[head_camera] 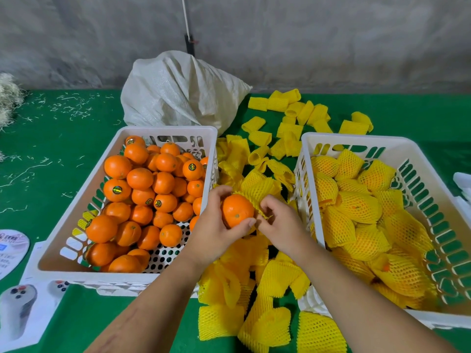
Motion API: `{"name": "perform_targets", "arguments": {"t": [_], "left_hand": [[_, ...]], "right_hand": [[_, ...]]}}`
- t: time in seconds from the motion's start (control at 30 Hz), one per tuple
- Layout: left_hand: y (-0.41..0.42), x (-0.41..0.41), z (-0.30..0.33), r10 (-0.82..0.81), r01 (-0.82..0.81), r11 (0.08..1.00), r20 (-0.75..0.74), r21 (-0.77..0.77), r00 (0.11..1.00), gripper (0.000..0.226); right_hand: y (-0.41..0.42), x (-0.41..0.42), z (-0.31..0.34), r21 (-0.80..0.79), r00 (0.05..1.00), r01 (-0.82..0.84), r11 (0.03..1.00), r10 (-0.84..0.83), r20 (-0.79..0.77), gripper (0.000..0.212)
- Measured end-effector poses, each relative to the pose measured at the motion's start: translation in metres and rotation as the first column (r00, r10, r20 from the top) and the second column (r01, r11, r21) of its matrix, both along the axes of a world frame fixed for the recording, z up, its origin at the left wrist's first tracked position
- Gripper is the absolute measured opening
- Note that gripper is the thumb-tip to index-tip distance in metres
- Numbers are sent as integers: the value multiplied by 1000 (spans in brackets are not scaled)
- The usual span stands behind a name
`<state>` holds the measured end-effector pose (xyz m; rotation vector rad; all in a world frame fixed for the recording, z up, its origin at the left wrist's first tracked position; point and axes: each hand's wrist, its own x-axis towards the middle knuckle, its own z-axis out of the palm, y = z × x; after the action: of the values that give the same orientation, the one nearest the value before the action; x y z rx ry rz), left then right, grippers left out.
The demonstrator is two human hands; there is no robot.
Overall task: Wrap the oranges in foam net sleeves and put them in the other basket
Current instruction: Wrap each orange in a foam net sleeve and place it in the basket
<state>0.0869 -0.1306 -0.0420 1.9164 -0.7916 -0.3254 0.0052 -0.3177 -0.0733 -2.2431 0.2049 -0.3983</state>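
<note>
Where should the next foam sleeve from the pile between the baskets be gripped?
Probably by its open rim, from above: pick a loose sleeve lying clear of the heap. Pinching one edge of the mouth lets the fingers stretch it over an orange.

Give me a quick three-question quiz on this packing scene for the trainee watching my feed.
1. True or false: the orange held in the left hand is already fully covered by its foam sleeve.
2. Multiple choice: where do the wrapped oranges lie? A) the left basket B) the right basket C) the white sack
3. Fill in: the right hand pinches the edge of the ____.

Key: 1 false, most of the orange is bare; 2 B; 3 foam sleeve.
</note>
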Motion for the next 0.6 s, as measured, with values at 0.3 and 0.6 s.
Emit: {"name": "perform_targets", "arguments": {"t": [0.3, 0.6], "left_hand": [[1, 12, -9, -143, 143, 990, -51, 0, 988, 80], [-4, 1, -8, 156, -154, 985, 30, -78, 987, 68]], "right_hand": [[7, -3, 2, 12, 986, 46, 999, -47, 158, 31], [22, -16, 15, -216, 877, -4, 976, 107, 468, 17]]}}
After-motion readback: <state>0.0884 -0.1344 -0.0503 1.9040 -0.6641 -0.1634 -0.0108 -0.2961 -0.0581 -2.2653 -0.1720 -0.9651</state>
